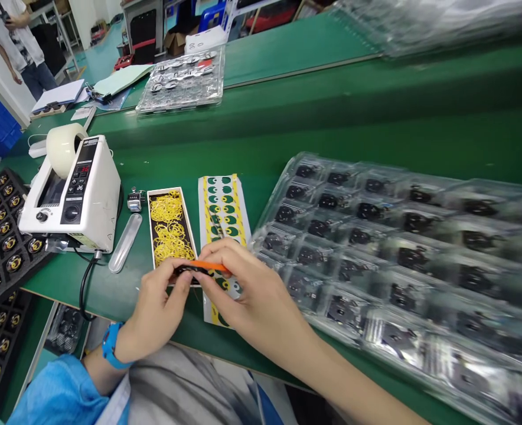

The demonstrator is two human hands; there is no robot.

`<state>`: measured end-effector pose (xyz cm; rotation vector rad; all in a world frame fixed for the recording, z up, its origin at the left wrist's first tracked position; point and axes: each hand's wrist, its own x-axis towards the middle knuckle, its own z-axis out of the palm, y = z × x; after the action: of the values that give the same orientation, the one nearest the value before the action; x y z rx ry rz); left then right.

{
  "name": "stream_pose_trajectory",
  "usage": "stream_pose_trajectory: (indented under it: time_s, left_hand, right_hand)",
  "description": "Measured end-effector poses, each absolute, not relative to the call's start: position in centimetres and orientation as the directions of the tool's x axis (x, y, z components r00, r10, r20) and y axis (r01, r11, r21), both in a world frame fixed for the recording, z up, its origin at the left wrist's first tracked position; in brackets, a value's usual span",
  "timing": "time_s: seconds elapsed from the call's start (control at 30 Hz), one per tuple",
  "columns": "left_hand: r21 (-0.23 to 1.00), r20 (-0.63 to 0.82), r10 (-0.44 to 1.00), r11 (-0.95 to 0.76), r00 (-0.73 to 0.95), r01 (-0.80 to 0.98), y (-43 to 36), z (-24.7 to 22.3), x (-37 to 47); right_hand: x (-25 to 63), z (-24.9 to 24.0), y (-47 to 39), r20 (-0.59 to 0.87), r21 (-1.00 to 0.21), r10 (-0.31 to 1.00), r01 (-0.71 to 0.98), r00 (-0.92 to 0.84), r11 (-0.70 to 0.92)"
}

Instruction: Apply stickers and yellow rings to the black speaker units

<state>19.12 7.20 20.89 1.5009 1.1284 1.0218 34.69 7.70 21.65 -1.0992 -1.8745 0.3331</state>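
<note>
Orange tweezers [211,266] sit pinched in my right hand [238,289], whose fingers are closed around them. My left hand [159,301] meets it, fingers gripping a small black part [189,270] at the near edge of the green surface [332,118]. Just behind lie a box [170,227] of yellow rings and a sticker sheet [224,206]. A tape dispenser [72,192] stands to the left, clear trays [398,248] of dark parts to the right.
</note>
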Motion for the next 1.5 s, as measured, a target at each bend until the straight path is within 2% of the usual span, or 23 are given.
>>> stream_pose_trajectory:
  time_s: [0.07,0.13,0.23,0.3,0.37,0.5,0.7,1.27,1.4,1.5]
  left_hand:
    - [0.932,0.163,0.961,-0.225,0.225,0.286,7.9,21.4,18.5]
    - [0.937,0.180,0.971,-0.218,0.157,0.271,8.3,21.8,18.2]
    - [0.998,-0.020,0.996,0.015,0.082,0.054,8.3,21.9,18.3]
    - [0.982,-0.153,0.982,0.164,0.114,-0.095,8.0,21.9,18.5]
    - [0.953,-0.204,0.966,0.234,0.161,-0.193,7.7,22.0,18.6]
    - [0.942,-0.181,0.964,0.227,0.193,-0.249,6.8,22.3,18.8]
    - [0.974,-0.097,0.985,0.123,0.141,-0.192,6.1,22.4,19.0]
    - [0.941,-0.202,0.956,0.250,0.214,-0.230,6.7,22.2,19.1]
    - [0.977,-0.116,0.981,0.141,0.154,-0.162,6.2,22.0,19.2]
    - [0.999,0.003,0.994,0.001,0.109,-0.032,5.8,21.8,19.3]
  right_hand:
    - [34.6,21.6,7.6,0.629,-0.507,0.753,0.632,-0.193,0.586]
    - [34.5,21.7,7.0,0.723,-0.381,0.663,0.690,-0.192,0.616]
    - [34.6,21.6,5.8,0.816,-0.150,0.496,0.719,-0.297,0.678]
    - [34.7,21.5,5.4,0.821,0.024,0.387,0.704,-0.419,0.710]
    - [34.5,21.4,5.4,0.834,0.086,0.352,0.730,-0.425,0.678]
    - [34.1,21.7,6.2,0.851,-0.098,0.466,0.798,-0.242,0.594]
    - [34.2,21.8,6.5,0.821,-0.237,0.531,0.721,-0.210,0.651]
    - [34.3,21.5,6.4,0.814,-0.235,0.524,0.682,-0.252,0.693]
    - [34.3,21.6,6.4,0.819,-0.205,0.508,0.690,-0.268,0.694]
    - [34.4,21.6,6.3,0.825,-0.173,0.488,0.694,-0.285,0.699]
